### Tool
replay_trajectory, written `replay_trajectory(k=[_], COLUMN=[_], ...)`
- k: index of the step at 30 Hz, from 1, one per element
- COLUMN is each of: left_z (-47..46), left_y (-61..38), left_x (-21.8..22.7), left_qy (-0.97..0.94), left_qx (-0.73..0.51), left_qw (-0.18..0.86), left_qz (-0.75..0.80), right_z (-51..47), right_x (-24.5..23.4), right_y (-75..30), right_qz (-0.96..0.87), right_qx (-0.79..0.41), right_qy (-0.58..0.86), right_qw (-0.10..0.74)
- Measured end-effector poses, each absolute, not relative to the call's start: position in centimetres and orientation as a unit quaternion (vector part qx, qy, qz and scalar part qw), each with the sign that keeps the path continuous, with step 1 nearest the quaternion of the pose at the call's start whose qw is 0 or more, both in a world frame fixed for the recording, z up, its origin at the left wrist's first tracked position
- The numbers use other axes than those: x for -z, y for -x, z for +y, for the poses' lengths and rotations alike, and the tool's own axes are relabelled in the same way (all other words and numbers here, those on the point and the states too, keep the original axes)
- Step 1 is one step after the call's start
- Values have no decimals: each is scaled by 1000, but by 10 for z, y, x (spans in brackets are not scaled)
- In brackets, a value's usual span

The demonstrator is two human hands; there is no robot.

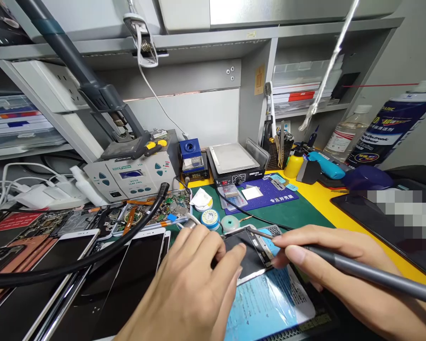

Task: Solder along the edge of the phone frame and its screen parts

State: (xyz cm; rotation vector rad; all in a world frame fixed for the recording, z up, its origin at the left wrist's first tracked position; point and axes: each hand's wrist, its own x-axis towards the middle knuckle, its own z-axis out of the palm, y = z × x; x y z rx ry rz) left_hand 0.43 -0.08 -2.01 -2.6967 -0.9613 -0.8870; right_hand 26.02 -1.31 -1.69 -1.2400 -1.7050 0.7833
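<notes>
A phone display panel (239,255) lies with its dark back face up on a blue-and-white printed sheet (266,308). My left hand (195,274) rests over its left side, the fingers curled and pressed against it; some fingertips are hidden. In my right hand (315,260) is a pen-shaped soldering iron (362,272) with a dark grey handle, gripped between thumb and fingers. Its thin tip points left and reaches the strip along the panel's upper right edge. Whether the tip touches the strip I cannot tell.
Phones with dark screens (124,279) lie at left, crossed by a thick black hose (92,274). Behind are circuit boards (163,208), small round tins (210,219), a soldering station (193,161) and a hot plate (236,161). A spray can (390,125) stands at right.
</notes>
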Motion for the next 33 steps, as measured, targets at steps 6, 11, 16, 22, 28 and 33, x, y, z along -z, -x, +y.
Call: replay_trajectory(k=[6, 11, 16, 22, 28, 33], left_z=[2, -2, -6, -4, -2, -2], left_y=[1, 6, 9, 13, 11, 10], left_x=[24, 10, 1, 8, 18, 18], left_qy=[901, 904, 903, 916, 914, 916], left_qx=[270, 252, 240, 219, 264, 260], left_qw=[35, -17, -9, 16, 38, 38], left_qz=[-339, -345, -357, -335, -305, -304], right_z=[-13, -20, -14, -13, -11, -12], right_x=[19, 39, 40, 40, 37, 35], right_y=[-261, -269, -271, -271, -270, -268], right_qz=[-696, -788, -847, -864, -864, -868], right_qx=[-306, -134, -88, -72, -78, -89], right_qy=[487, 405, 315, 294, 294, 286], right_qw=[430, 443, 419, 403, 400, 396])
